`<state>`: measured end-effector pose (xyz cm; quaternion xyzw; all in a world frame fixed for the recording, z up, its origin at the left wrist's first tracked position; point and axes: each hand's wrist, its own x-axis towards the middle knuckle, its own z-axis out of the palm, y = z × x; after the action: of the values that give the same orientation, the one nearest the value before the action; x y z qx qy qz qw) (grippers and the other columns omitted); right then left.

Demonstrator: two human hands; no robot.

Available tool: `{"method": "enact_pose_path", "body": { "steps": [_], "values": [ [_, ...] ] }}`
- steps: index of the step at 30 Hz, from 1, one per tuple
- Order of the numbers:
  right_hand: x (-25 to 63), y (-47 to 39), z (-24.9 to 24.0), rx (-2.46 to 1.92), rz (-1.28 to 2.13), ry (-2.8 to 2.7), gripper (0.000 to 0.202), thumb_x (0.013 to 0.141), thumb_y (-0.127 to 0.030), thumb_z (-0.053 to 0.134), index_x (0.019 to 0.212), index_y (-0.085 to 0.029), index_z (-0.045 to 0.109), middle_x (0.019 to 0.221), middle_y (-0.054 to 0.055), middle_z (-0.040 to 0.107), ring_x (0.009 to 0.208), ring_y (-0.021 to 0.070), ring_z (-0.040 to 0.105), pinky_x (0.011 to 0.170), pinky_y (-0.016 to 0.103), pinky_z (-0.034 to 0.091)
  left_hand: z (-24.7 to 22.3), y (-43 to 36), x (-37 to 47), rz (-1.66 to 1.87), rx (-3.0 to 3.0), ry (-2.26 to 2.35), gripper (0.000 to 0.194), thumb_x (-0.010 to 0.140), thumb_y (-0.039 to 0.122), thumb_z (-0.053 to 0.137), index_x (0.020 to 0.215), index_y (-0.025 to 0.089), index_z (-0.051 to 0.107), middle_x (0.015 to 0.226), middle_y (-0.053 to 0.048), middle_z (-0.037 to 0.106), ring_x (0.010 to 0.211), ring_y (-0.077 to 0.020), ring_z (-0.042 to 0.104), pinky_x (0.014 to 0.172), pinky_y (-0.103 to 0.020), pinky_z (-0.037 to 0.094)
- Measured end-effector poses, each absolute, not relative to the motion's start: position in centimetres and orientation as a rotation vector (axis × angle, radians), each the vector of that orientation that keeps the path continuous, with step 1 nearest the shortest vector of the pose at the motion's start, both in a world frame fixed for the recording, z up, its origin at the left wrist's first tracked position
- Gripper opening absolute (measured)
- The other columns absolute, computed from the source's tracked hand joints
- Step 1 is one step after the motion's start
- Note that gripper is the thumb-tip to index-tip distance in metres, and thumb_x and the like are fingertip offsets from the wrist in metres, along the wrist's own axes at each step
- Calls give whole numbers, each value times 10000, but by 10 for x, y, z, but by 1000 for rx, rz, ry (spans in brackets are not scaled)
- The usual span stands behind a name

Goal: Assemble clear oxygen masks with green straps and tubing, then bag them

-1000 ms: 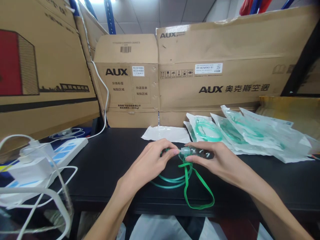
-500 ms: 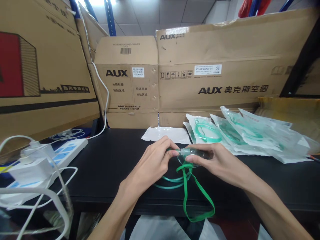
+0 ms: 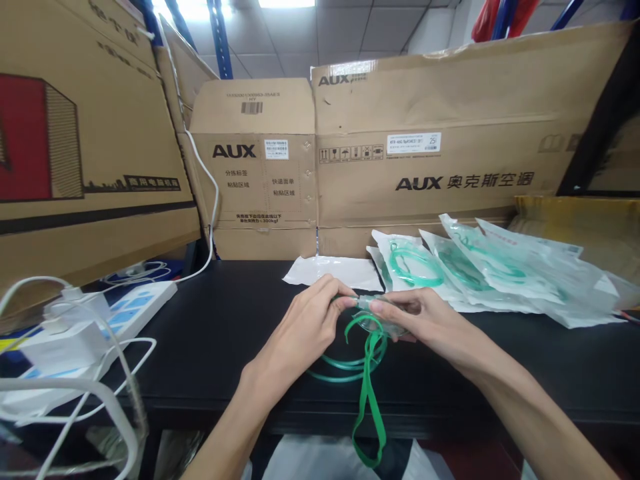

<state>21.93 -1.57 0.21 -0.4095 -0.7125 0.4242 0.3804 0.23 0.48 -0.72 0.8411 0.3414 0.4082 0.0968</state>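
Over the black table, my right hand grips a clear oxygen mask, thumb on its pale green connector. The fingers of my left hand pinch the end of the tubing where it meets that connector; the tip itself is mostly hidden by the fingers. Coils of the green oxygen tubing lie on the table below. From the mask a green elastic strap hangs in a loop past the table's front edge.
Several sealed packs with green tubing lie at the back right. A white wrapper rests behind my hands. On the left are a power strip with plugs and white cables. Cardboard boxes wall off the back.
My right hand has turned the mask, with its thumb moving onto the connector. The strap has swung left and hangs narrower and lower. The left hand keeps its pinch.
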Motion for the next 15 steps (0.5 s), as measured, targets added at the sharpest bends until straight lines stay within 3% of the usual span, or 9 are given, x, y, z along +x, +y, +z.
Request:
{"method": "enact_pose_path", "body": {
  "steps": [6, 15],
  "values": [
    [234, -16, 9, -1069, 1063, -1954, 458, 936, -590, 604, 773, -164, 651, 667, -18, 537, 639, 123, 489, 581, 244, 351, 0, 4, -8, 1137, 2498, 881, 109, 986, 213, 623, 1041, 245, 712, 1006, 38, 705, 961, -129, 625, 873, -236, 428],
    [237, -19, 10, -1182, 1125, -2001, 433, 937, -557, 615, 743, -173, 664, 572, -2, 620, 524, 117, 456, 572, 268, 334, 2, 3, -10, 1054, 2481, 898, 138, 995, 272, 615, 1042, 258, 744, 1011, 36, 733, 950, -136, 656, 878, -244, 449]
  ]
}}
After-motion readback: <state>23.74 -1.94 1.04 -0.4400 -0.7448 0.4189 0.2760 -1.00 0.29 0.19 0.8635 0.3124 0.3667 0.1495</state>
